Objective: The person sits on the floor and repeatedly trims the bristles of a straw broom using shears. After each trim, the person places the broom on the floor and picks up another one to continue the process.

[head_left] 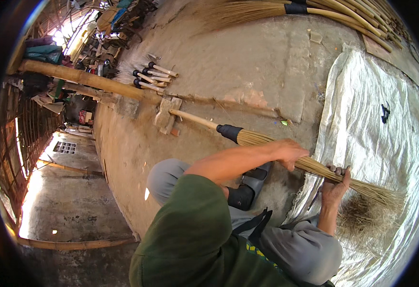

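Note:
A stick broom lies slantwise across the concrete floor, with a pale wooden handle (192, 118), a black collar (229, 132) and a long bundle of straw-coloured bristles (377, 192). My left hand (291, 153) presses down on the bristles a little past the collar. My right hand (336, 184) grips the bundle from underneath farther along, fingers curled over the top. The bristle tips fan out over a white plastic sheet (377, 119). My knees in grey trousers and a green sleeve fill the lower middle.
Loose straw fibres (362, 222) lie piled on the sheet by my right knee. Several short brushes with black collars (147, 76) lie by a thick bamboo pole (75, 75). More long brooms (343, 12) lie at the top. A small black object (385, 113) sits on the sheet.

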{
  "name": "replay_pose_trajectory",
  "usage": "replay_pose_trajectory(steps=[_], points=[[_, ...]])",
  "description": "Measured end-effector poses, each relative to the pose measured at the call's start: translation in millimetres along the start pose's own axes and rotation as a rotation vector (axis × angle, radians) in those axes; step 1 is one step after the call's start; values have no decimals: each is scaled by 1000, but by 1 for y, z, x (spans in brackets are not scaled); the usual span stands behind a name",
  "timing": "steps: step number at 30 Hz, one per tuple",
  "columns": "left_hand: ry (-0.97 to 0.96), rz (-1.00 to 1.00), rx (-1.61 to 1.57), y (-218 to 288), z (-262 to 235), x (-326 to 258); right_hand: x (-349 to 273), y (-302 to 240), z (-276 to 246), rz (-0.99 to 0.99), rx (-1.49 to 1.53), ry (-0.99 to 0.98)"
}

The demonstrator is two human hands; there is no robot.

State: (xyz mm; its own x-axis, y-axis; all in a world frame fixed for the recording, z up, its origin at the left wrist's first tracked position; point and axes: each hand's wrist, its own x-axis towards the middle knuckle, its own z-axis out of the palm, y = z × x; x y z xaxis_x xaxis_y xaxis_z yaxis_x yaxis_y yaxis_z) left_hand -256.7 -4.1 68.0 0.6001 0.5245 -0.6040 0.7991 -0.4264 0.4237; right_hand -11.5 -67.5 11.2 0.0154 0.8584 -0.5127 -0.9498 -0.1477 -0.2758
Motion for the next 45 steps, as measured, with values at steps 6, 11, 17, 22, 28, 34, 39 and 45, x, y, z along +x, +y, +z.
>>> replay_pose_trajectory(steps=[6, 11, 17, 22, 28, 34, 39, 45], points=[[-209, 31, -171, 7, -6, 3, -3, 21, -40, -39, -348, 228], [119, 161, -163, 87, -40, 67, -4, 36, -41, -75, 28, 169], [-86, 171, 30, 207, -15, 155, -4, 46, -44, -191, 74, -44], [22, 208, -177, 217, 16, 173, -15, 26, -50, 2, -60, -83], [33, 203, -165, 198, 2, 196, -102, -60, -73, -198, -1037, 131], [92, 273, -171, 204, 15, 189, -116, -4, -78, -374, -2266, 209], [65, 211, -124, 209, 14, 186, -85, 2, -76, -137, -2174, 173], [102, 218, -184, 202, 18, 194, -88, -27, -85, 19, -1919, 108]])
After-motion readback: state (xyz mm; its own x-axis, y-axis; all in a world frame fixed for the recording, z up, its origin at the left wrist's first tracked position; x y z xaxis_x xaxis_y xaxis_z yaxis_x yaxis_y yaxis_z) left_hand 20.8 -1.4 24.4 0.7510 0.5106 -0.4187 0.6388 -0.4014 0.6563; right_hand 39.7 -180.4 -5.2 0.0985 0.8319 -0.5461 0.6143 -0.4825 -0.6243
